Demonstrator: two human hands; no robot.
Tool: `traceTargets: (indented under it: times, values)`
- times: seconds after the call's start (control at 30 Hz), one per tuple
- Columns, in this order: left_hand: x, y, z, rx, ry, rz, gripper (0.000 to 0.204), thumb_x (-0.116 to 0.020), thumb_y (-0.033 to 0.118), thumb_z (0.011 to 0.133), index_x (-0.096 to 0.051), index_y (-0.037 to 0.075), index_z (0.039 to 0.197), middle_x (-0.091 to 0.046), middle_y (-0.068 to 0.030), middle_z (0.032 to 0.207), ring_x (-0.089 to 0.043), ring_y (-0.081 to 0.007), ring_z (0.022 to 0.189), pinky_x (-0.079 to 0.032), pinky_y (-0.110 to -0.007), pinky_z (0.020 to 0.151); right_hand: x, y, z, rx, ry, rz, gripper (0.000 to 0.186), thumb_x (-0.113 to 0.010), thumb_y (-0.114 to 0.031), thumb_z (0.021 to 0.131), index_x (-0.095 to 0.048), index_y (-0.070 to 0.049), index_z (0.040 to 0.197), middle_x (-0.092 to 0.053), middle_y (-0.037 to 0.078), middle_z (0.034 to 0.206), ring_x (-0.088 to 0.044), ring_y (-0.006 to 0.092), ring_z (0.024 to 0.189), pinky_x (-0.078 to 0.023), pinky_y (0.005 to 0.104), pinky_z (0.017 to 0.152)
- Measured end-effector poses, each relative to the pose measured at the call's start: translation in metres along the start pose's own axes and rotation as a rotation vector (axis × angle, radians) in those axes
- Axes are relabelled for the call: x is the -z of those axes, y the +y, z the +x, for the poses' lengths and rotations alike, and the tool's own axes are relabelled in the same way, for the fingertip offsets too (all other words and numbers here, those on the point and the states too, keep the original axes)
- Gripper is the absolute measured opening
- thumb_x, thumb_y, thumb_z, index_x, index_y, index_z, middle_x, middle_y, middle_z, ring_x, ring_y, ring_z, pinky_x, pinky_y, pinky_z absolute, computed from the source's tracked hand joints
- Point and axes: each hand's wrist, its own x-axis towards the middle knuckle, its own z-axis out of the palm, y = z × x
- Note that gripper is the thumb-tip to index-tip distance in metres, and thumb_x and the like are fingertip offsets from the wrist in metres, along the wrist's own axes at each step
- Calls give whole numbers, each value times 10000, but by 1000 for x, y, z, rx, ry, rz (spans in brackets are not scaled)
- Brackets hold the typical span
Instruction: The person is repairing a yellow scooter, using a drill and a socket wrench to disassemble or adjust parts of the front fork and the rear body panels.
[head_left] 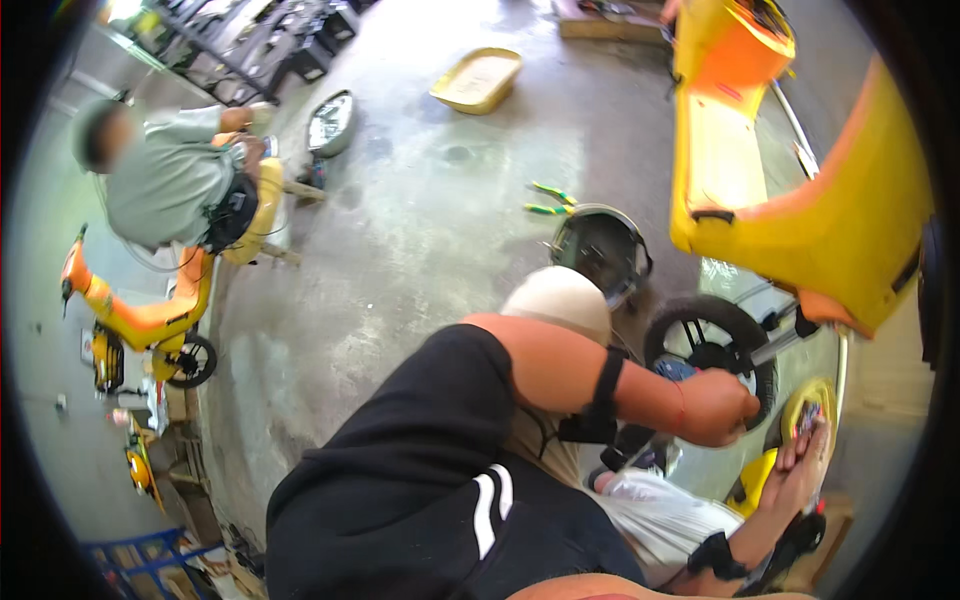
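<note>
Over on the left, a seated co-worker (pixel 165 185); mid-floor, green-handled pliers (pixel 553 198) lie by a dark round bowl (pixel 600 252). Now the black wheel (pixel 708 352) under the yellow scooter (pixel 760 215), left hand (pixel 715 408) curled before it, can't tell what it grips; right hand (pixel 797 468) empty, fingers outstretched at the yellow tray (pixel 826 393).

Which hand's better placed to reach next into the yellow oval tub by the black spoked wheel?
Right, probably: the right hand shows extended fingers against the tub in view, while the left hand is curled at the wheel.
</note>
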Motion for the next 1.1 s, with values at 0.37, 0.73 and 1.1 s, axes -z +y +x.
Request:
traceTargets:
  times: [0.37, 0.73, 1.1]
  values:
    - [5, 4, 2, 32, -55, 93, 139, -648, 132, 704, -680, 48, 810, -677, -198, 779, -680, -412, 771, -548, -489, 705, 18, -9, 86, 31, -88, -364, 297, -539, -155, 1044, -553, 24, 1281, -582, 60, 1122, -510, 66, 759, -471, 193, 671]
    - [20, -7, 12, 27, -162, 72, 162, -752, 157, 832, -635, 52, 792, -663, -131, 772, -661, -338, 736, -537, -411, 676, 13, 5, 117, 53, -134, -580, 241, -629, -170, 989, -666, 31, 1118, -681, 81, 915, -648, 144, 771, -529, 279, 687]
    - [14, 1, 18, 16, -140, 140, 169, -772, 109, 817, -619, 49, 777, -638, -89, 707, -640, -240, 622, -510, -331, 593, -8, 24, 125, 178, -215, -292, 250, -614, -111, 998, -626, 65, 1176, -688, 123, 1010, -690, 185, 897, -567, 302, 758]
